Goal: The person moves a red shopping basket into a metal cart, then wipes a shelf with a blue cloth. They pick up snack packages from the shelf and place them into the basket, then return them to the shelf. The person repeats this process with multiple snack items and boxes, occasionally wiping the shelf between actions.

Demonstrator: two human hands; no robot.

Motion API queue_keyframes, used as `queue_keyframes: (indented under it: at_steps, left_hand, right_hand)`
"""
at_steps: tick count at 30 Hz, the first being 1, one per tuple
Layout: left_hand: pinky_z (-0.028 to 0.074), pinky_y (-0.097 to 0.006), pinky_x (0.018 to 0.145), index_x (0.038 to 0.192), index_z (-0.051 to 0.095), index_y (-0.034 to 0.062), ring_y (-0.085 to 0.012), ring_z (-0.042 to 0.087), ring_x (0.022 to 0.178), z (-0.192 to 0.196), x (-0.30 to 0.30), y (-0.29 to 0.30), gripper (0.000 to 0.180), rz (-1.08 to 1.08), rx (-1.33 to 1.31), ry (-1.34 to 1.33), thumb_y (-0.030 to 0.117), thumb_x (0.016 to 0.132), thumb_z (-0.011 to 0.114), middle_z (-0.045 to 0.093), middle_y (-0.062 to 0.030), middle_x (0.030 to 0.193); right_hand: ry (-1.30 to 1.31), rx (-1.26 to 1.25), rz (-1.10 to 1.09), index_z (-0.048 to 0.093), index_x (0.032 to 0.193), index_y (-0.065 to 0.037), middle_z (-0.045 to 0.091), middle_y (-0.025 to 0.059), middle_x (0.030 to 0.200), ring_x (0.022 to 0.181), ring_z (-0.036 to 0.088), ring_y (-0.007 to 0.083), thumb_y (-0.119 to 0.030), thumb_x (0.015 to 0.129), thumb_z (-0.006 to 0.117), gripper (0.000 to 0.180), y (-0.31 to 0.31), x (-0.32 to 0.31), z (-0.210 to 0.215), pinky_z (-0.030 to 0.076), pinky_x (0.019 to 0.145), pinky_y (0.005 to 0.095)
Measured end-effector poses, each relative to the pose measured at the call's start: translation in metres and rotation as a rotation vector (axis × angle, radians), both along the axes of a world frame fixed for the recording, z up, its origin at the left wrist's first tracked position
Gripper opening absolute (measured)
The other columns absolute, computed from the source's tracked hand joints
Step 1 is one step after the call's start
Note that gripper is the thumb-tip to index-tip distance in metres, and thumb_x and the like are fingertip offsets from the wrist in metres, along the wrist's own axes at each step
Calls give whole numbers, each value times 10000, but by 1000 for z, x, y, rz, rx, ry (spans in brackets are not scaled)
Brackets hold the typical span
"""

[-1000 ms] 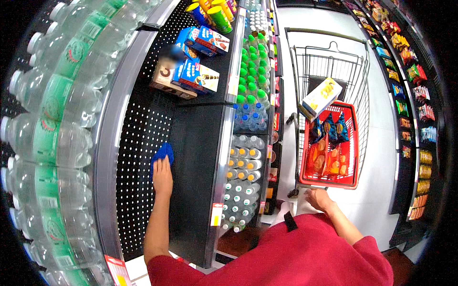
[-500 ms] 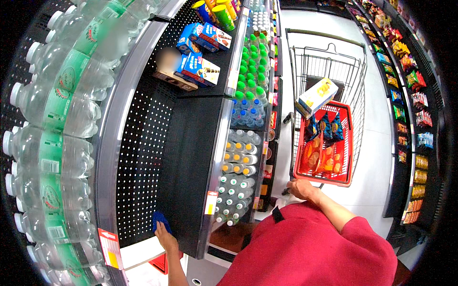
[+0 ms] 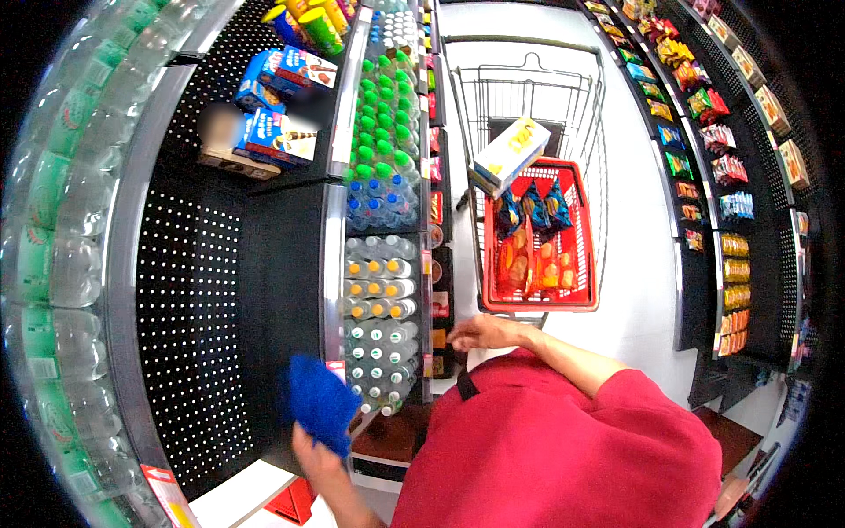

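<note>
My left hand [image 3: 319,459] grips a blue cloth [image 3: 322,403], which hangs spread in front of the black shelf board [image 3: 280,290]. My right hand [image 3: 484,333] is off to the right, in front of the shopping cart [image 3: 530,66]; its fingers are loosely apart and nothing shows in them. Inside the cart sits a red basket [image 3: 587,255] with dark blue bags [image 3: 537,211] and orange-red bags [image 3: 539,266]. A white and yellow box [image 3: 510,156] leans across the basket's far edge.
Large bottles with green labels [image 3: 40,255] line the left side. Blue boxes [image 3: 280,136] and snack canisters [image 3: 319,26] stand farther along the black shelf. Rows of capped bottles [image 3: 378,290] fill a lower shelf. Snack shelves [image 3: 738,207] run along the right, across a white aisle floor [image 3: 634,220].
My left hand has lifted the cloth from the near end of the shelf and brought it rightward, spread out. My right hand has come off the cart's handle. The view has shifted right.
</note>
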State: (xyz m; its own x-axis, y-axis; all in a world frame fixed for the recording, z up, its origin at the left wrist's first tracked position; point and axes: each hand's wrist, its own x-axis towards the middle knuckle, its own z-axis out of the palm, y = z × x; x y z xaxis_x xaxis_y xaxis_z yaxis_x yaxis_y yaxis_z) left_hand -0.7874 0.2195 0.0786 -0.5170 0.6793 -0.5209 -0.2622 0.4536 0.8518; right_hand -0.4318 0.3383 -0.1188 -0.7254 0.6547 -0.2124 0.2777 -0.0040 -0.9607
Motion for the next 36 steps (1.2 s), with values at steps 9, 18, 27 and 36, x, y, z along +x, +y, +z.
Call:
queue_keyframes:
  at_steps: [9,18,27,36]
  left_hand:
    - [436,-539,1119,1448,484,2,-361,548,1313,-89,112,76,570,-302,81,-849,414,1072,364,545,-196,1454]
    - [455,-522,1104,1439,487,4,-359,575,1281,-112,142,99,745,-236,-156,-1121,620,1023,423,580,-195,1413]
    - [516,-421,1032,1414,506,22,-283,639,1182,-185,165,69,561,-464,-252,-807,366,993,646,632,-142,1343]
    - [527,-432,1005,1352,555,-4,-271,651,1160,-230,189,104,471,-417,-349,-484,308,1007,628,643,-151,1312]
  right_hand:
    - [738,-980,-217,526,1376,35,667,173,1243,1154,653,251,-600,1050,372,730,16,13,46,541,975,392]
    - [675,-1025,-494,621,1200,-71,714,31,1068,963,697,158,-320,1002,664,321,2,28,36,566,886,346]
    - [316,-1021,-825,628,1161,-70,697,27,982,814,683,143,-249,946,736,300,-23,37,-4,562,720,320]
    - [172,-667,-946,619,1137,-61,682,48,925,809,625,119,-226,935,737,286,-17,61,-28,517,716,291]
